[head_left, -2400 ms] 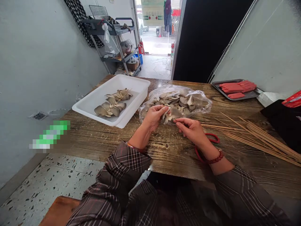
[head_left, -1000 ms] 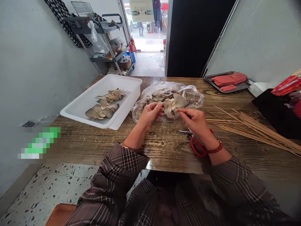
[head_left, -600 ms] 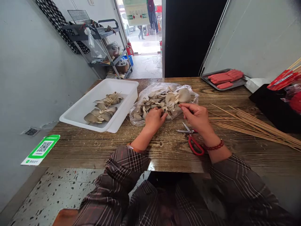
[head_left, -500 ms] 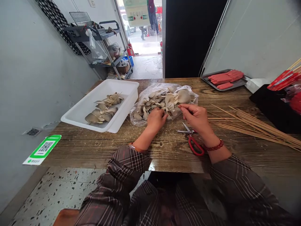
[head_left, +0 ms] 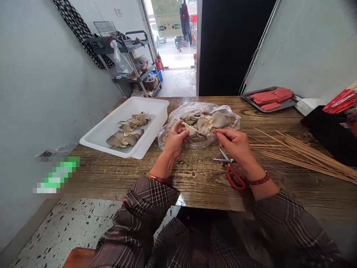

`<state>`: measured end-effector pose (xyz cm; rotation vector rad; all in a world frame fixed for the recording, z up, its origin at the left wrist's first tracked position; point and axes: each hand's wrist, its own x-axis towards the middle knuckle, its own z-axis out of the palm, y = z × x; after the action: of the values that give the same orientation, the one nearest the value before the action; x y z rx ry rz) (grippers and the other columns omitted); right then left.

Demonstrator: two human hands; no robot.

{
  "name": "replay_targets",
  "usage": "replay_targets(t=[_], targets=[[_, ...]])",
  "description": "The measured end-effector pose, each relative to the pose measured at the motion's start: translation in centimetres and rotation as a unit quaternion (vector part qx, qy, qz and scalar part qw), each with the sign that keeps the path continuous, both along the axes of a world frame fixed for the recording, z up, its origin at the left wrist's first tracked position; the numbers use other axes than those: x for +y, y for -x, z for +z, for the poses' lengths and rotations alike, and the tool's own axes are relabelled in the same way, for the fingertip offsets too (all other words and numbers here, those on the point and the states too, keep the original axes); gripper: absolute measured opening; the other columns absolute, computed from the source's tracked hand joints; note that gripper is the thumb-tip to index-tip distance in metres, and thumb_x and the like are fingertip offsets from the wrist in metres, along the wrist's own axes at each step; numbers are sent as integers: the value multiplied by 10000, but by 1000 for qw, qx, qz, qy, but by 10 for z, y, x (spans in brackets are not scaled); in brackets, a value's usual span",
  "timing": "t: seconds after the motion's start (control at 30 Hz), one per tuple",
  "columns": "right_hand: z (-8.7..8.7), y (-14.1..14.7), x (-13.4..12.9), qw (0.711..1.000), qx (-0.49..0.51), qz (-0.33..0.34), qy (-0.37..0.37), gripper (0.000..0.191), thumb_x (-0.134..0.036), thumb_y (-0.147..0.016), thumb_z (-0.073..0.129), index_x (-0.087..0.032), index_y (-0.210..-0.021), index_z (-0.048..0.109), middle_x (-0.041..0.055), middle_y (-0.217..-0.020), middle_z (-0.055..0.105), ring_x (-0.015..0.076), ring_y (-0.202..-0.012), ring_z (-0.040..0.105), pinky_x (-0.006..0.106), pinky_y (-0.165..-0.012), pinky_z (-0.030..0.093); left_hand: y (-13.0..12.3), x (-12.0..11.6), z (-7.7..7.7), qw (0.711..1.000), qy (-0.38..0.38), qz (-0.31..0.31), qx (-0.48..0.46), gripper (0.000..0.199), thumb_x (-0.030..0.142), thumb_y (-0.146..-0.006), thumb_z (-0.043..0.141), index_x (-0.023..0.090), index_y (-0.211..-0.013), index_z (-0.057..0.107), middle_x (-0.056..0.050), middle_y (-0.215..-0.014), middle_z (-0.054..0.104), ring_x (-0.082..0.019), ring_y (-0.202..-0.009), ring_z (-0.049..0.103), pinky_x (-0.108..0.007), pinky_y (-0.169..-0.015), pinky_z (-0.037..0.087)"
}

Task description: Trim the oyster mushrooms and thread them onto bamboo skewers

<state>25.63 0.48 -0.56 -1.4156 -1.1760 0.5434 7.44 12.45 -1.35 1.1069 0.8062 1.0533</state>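
Observation:
My left hand (head_left: 173, 138) pinches a pale oyster mushroom (head_left: 190, 130) between thumb and fingers, just above the bag. My right hand (head_left: 233, 143) is closed, thumb and forefinger together on what looks like the end of a thin bamboo skewer, mostly hidden. Larger oyster mushrooms (head_left: 219, 120) lie right by its fingertips; whether the skewer runs through them is hard to see. Beneath both hands spreads a clear plastic bag (head_left: 234, 118) with more mushrooms in it. Red-handled scissors (head_left: 234, 178) lie partly spread below my right hand.
A white plastic tub (head_left: 96, 138) at left holds skewered mushrooms (head_left: 125, 137). Loose bamboo skewers (head_left: 304, 149) fan out at right. Behind them are a dark tray (head_left: 258, 105) of pink sausages (head_left: 272, 96) and a black holder (head_left: 323, 128) with red packets.
My left hand has lifted out of the bag with a mushroom and turned its palm inward. My right hand keeps its pinch almost in place. The whole view has shifted slightly.

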Motion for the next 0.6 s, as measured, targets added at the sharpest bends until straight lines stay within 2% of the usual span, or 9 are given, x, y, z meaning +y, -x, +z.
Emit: replay_targets(t=[0.07,0.23,0.33,0.43,0.53,0.6], targets=[[-1,1,0,1000,6,6,4,393,-422,-832,642,-114,-1023,794,-26,-514,568,73,-421,418,219,-430,318,2,0,2,1000,4,-9,-12,604,132,-623,773,180,-1198,595,79,-644,572,-76,-492,563,-185,-469,415],[-1,2,-1,999,36,6,16,405,-429,-821,659,-108,-1031,790,-36,-509,552,62,-389,405,208,-392,296,3,-1,5,998,33,-36,-35,317,169,-730,749,128,-1022,636,-1,-713,686,-114,-610,683,-229,-628,572],[2,2,-2,999,51,-6,18,404,-422,-813,665,-103,-1029,788,-37,-505,552,59,-371,402,205,-376,290,4,1,7,998,41,-27,-50,238,132,-783,697,115,-1014,643,-5,-685,690,-111,-621,700,-234,-680,590],[6,2,-3,998,63,-3,19,404,-423,-806,672,-102,-1023,785,-36,-503,554,60,-366,399,205,-368,288,6,3,9,999,37,-3,-32,179,147,-830,665,113,-1004,650,-20,-696,707,-119,-609,706,-226,-630,577],[8,5,-5,997,62,23,24,393,-422,-807,671,-110,-1015,788,-39,-498,547,58,-366,389,205,-371,280,7,2,10,999,24,23,-16,127,224,-866,660,132,-954,646,-52,-779,745,-133,-615,715,-215,-568,547],[6,8,-7,997,44,58,39,376,-416,-814,662,-117,-1001,794,-37,-496,546,61,-373,391,208,-380,279,8,1,11,999,23,35,-13,123,268,-872,666,151,-894,633,-42,-765,746,-129,-581,698,-220,-557,538]])
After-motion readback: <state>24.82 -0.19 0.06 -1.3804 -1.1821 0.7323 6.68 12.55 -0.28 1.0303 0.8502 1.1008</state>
